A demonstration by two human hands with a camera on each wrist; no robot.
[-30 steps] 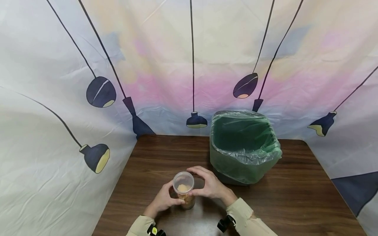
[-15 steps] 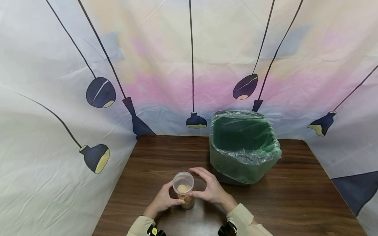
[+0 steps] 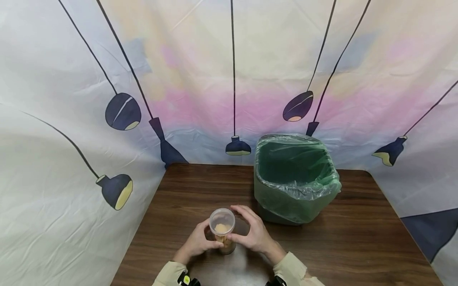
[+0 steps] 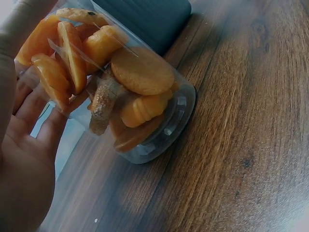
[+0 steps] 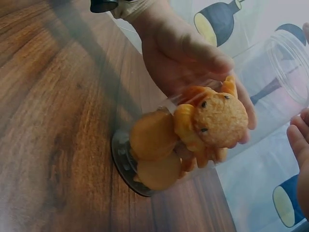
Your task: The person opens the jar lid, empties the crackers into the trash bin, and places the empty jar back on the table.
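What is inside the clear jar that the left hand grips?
Biscuit-like snacks in the lower part of the jar: smooth rounds, ridged orange pieces, a dark-speckled round. What lies in the middle of the heap is covered by the outer pieces.

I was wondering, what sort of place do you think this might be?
Probably a makeshift indoor recording corner, judging by the lamp-patterned cloth hung around the wood-grain table, and the bag-lined bin standing on that table.
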